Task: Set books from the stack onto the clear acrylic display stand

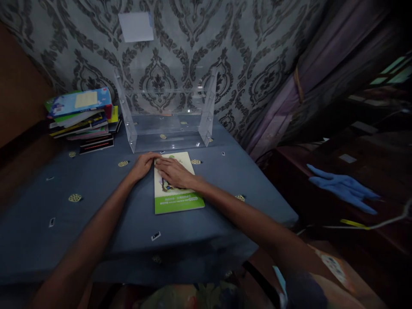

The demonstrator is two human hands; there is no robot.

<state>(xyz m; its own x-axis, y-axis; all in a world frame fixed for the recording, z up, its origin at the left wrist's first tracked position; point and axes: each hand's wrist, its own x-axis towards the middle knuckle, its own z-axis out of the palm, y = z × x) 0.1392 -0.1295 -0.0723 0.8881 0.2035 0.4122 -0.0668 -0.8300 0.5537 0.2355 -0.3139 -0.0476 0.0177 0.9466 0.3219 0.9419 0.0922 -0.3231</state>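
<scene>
A thin book (178, 205) with a cream cover and a green band along its near edge lies closed and flat on the cloth-covered table. My right hand (175, 173) rests flat on the cover with its fingers stretched out, hiding much of the printed picture. At the book's far left corner is my left hand (144, 165), its fingers extended and touching the edge. Just beyond the book stands a clear acrylic rack (170, 139) with two upright side panels.
A stack of books (83, 113) stands at the table's back left. The blue cloth (106, 231) hangs over the front edge. On a dark surface to the right lies a blue glove (343, 186) near a pale cable. Patterned wallpaper backs the table, beside a tied curtain (286, 98).
</scene>
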